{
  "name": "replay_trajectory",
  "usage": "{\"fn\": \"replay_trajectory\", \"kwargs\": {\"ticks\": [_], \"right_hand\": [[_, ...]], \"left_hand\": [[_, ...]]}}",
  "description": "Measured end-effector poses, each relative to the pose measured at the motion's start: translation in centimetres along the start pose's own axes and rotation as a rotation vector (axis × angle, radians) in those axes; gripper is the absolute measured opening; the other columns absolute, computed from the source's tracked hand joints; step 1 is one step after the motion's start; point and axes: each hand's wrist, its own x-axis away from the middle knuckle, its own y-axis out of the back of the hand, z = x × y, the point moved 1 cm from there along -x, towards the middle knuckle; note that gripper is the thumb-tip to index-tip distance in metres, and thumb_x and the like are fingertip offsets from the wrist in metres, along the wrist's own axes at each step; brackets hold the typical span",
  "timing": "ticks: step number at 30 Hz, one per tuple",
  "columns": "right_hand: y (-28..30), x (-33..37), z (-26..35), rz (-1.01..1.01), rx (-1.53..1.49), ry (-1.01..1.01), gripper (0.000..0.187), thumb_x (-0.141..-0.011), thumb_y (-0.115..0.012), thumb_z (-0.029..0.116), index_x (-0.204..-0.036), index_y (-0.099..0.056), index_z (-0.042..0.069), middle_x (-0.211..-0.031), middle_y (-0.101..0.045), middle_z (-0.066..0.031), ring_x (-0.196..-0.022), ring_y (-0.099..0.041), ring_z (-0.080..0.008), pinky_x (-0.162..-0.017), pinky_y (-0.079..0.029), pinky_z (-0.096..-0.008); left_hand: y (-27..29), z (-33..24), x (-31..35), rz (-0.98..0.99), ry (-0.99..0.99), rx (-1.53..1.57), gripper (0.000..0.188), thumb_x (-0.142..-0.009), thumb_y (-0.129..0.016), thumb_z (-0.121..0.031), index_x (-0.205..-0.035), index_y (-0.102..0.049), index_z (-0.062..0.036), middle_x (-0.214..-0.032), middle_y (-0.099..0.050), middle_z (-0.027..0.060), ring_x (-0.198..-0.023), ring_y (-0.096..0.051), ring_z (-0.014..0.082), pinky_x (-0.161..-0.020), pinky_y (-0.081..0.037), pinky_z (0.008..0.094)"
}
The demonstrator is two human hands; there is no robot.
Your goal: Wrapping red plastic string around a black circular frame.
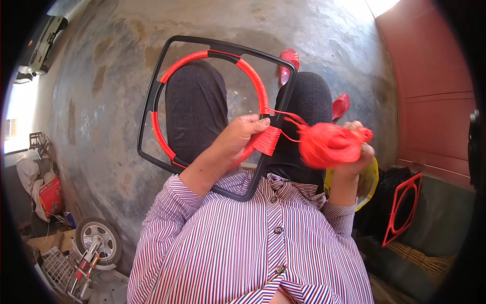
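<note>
Across my lap lies a black frame point(163, 66), roughly square with rounded corners and an inner ring. Red cord point(253, 81) is wound tightly round most of the ring, with black stretches showing at the top and sides. My left hand point(238, 137) grips the ring's right side, thumb on top, beside a wide wrapped band of cord point(267, 141). To the right, my right hand point(362, 152) is closed round a loose red bundle of cord point(329, 146). Strands run from this bundle to the ring. Part of my right hand is hidden behind it.
A yellow-rimmed bucket point(373, 185) and a red frame point(403, 209) stand at my right, near a red door point(430, 91). At lower left are a spoked wheel point(98, 240) and a wire basket point(56, 266). A red shoe point(289, 66) shows beyond my knees on the concrete floor point(116, 126).
</note>
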Motion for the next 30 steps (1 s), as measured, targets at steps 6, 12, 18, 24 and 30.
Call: {"fn": "replay_trajectory", "kwargs": {"ticks": [6, 12, 18, 24, 30], "right_hand": [[3.6, -0.9, 7.6, 0.294, -0.170, 0.159, 0.029, -0.087, -0.071, 0.029, -0.098, -0.055, 0.007, -0.075, -0.051, -0.0019, -0.063, -0.044, -0.0148, -0.055, -0.038, -0.0301], [-2.3, 0.6, 3.7, -0.126, -0.030, -0.001, 0.023, -0.087, -0.066, 0.014, -0.106, -0.057, 0.003, -0.087, -0.058, -0.0059, -0.086, -0.059, -0.0167, -0.076, -0.052, -0.0280], [-3.4, -0.1, -4.5, 0.082, 0.884, -0.236, 0.028, -0.083, -0.067, -0.003, -0.109, -0.058, 0.000, -0.095, -0.061, -0.0027, -0.079, -0.062, -0.0103, -0.074, -0.053, -0.0279], [-2.7, -0.5, -3.2, -0.022, 0.630, -0.290, 0.024, -0.082, -0.068, -0.001, -0.104, -0.058, 0.001, -0.086, -0.059, -0.0007, -0.073, -0.061, -0.0100, -0.067, -0.051, -0.0265], [-2.3, -0.5, -3.7, -0.103, 0.417, -0.271, 0.025, -0.079, -0.066, -0.003, -0.102, -0.058, 0.002, -0.082, -0.060, -0.0016, -0.067, -0.060, -0.0105, -0.063, -0.050, -0.0252]], "left_hand": [[0.0, 0.2, 0.3, 0.042, -0.193, -0.010, 0.039, -0.092, -0.063, -0.001, -0.129, -0.051, 0.0035, -0.108, -0.065, 0.0108, -0.093, -0.068, 0.0164, -0.084, -0.059, 0.0296], [-0.2, 0.2, 0.0, 0.049, -0.174, -0.120, 0.039, -0.090, -0.066, -0.001, -0.126, -0.053, 0.0045, -0.108, -0.066, 0.0112, -0.094, -0.068, 0.0160, -0.085, -0.059, 0.0297], [0.0, 0.2, 0.5, 0.051, -0.164, -0.155, 0.033, -0.091, -0.064, -0.003, -0.122, -0.056, 0.0067, -0.106, -0.068, 0.0128, -0.094, -0.069, 0.0179, -0.087, -0.058, 0.0308], [-0.3, 0.1, 0.4, 0.005, -0.154, -0.179, 0.029, -0.093, -0.063, -0.004, -0.117, -0.058, 0.0099, -0.105, -0.068, 0.0148, -0.092, -0.070, 0.0182, -0.085, -0.059, 0.0303], [-0.2, 0.1, 0.4, -0.012, -0.135, -0.249, 0.027, -0.095, -0.061, -0.005, -0.117, -0.059, 0.0108, -0.104, -0.069, 0.0150, -0.090, -0.070, 0.0178, -0.083, -0.059, 0.0289]]}}
